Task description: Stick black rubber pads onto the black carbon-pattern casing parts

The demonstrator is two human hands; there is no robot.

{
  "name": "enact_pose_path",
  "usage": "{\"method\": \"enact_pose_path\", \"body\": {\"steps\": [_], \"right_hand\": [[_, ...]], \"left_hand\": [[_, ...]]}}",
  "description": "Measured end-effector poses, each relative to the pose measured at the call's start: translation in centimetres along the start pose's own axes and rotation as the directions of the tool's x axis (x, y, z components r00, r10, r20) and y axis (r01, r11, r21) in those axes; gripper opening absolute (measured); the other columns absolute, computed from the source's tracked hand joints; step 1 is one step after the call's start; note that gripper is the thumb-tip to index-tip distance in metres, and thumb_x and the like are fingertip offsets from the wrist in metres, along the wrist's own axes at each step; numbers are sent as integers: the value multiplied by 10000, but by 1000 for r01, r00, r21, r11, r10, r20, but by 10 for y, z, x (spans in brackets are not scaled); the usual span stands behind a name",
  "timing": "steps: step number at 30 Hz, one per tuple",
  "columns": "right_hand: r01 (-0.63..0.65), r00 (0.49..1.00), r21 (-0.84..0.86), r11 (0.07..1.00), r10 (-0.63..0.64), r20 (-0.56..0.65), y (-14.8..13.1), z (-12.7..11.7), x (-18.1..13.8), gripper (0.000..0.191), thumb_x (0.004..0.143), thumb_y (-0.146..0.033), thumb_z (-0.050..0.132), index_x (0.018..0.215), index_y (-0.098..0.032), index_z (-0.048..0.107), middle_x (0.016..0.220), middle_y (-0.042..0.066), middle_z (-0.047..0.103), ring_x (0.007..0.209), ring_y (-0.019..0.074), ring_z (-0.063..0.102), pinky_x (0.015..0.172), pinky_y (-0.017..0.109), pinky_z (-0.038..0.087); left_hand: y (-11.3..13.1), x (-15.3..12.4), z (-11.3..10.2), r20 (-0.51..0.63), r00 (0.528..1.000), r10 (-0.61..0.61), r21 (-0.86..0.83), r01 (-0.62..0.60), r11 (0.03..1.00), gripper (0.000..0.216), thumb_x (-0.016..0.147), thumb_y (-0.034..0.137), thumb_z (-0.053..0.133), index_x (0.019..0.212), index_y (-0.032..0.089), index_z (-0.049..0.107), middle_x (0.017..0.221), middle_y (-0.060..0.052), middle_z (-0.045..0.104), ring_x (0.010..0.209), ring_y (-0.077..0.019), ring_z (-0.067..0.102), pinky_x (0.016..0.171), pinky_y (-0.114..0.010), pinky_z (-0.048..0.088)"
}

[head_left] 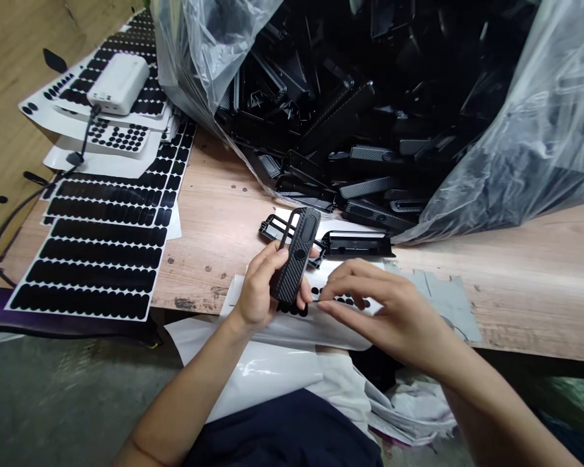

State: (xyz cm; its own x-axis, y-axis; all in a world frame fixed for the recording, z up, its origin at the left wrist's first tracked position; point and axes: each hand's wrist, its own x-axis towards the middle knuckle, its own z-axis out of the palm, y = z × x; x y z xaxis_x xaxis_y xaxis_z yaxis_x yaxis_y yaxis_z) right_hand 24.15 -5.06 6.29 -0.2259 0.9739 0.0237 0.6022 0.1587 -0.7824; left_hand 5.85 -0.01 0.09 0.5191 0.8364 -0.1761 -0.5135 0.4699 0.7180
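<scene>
My left hand [260, 285] grips a black plastic cover [296, 254] with a carbon-weave texture, held upright over the table's front edge. My right hand [379, 305] is just to its right, fingertips pinched on a small black sticker at a white sticker sheet [331, 295] that lies under both hands. Two more black plastic parts [357, 243] lie flat on the table just behind the held cover.
A large clear plastic bag [530, 130] full of black plastic parts [350, 110] fills the back of the wooden table [516, 285]. Stacked sheets of black oval stickers [102, 253] lie at the left, with a white power bank [119, 83] and its cable on them.
</scene>
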Motion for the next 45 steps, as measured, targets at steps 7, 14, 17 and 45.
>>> {"method": "enact_pose_path", "body": {"steps": [7, 14, 17, 45], "right_hand": [[-183, 900, 555, 811, 365, -237, -5, -13, 38, 257, 735, -462, 891, 756, -249, 749, 1075, 61, 761, 994, 261, 712, 810, 383, 611], [-243, 918, 642, 727, 386, -88, 0, -7, 56, 303, 668, -477, 939, 763, -229, 793, 1077, 67, 778, 911, 222, 702, 856, 397, 606], [-249, 918, 642, 725, 388, -83, -3, -8, 56, 309, 647, -475, 954, 719, -232, 777, 1005, 51, 765, 873, 209, 690, 841, 388, 605], [-240, 955, 380, 893, 288, -74, -9, -17, 59, 387, 758, -591, 864, 759, -222, 746, 846, 40, 727, 861, 227, 666, 794, 341, 549]], "left_hand": [[-1, 1, 0, 12, 1000, 4, -32, -3, 999, 356, 890, 496, 648, 969, 153, 601, 1102, -131, 777, 442, -117, 637, 359, -218, 442], [-2, 1, -1, 43, 999, -10, -47, 12, 999, 349, 898, 491, 634, 960, 149, 596, 1037, -125, 775, 435, -116, 639, 356, -203, 438], [-2, 1, -1, 48, 999, -16, -40, 18, 999, 359, 887, 503, 645, 939, 153, 589, 1022, -125, 773, 441, -118, 643, 349, -197, 431], [-1, 1, 0, 51, 999, 1, -70, 3, 998, 337, 883, 474, 660, 897, 147, 584, 931, -100, 768, 410, -112, 619, 343, -191, 428]]}}
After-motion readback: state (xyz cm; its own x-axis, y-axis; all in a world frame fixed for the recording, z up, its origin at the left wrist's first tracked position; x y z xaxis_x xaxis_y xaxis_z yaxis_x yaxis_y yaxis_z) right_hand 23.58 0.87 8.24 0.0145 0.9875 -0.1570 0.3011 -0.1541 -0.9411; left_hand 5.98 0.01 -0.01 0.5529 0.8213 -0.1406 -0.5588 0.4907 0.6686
